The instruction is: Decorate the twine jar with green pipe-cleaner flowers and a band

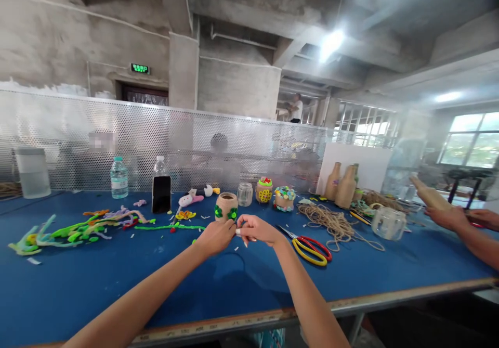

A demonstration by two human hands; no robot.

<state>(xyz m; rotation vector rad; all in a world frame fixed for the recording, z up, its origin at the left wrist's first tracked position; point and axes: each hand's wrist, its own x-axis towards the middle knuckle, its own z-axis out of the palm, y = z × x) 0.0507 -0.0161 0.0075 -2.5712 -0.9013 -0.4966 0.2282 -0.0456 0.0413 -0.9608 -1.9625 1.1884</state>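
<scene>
Twine-wrapped jar (pixel 226 205) stands upright on our blue surface (pixel 234 293), just beyond our left hand (pixel 218 236), the nearer; our right hand (pixel 255 230) adjoins it, fingers curled, whether pinching anything we cannot tell.

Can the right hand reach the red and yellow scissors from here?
Probably yes: though beside the left hand, the right hand has the scissors just to its right, and nothing seems to block the way.
</scene>
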